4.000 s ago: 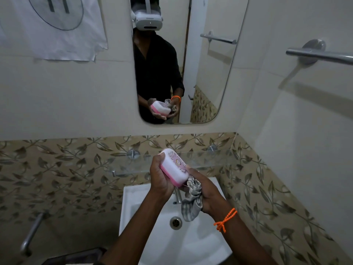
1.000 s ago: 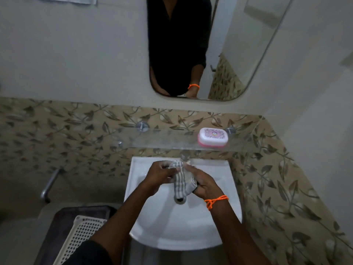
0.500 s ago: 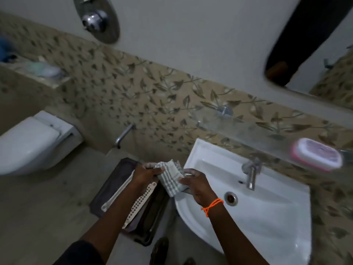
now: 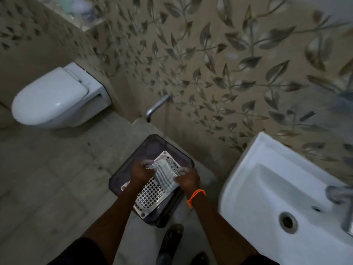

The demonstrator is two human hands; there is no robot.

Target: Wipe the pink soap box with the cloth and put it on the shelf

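Holding a folded striped cloth (image 4: 164, 176) between both hands: left hand (image 4: 140, 172) pinching the cloth's left edge, right hand (image 4: 186, 179) closed on its right edge, an orange thread band (image 4: 196, 196) tied round the right wrist. Hanging directly above a white perforated plastic tray (image 4: 150, 194), itself lying aslant on a dark translucent stool or bin (image 4: 152, 148) on the floor. Pink soap box and shelf out of view, so position impossible to tell. White wall-hung toilet (image 4: 55, 98), lid down, at far left. Chrome spout (image 4: 156, 106) jutting from the leaf-patterned wall tiles (image 4: 219, 60) beyond the stool. White washbasin (image 4: 277, 188) at right, drain (image 4: 287, 220) showing, blurred chrome tap (image 4: 342, 196) at the right edge. Blurred items on a ledge at far top left, not identifiable. Dark footwear (image 4: 171, 238) on the near floor. No brand, label or legible writing anywhere.
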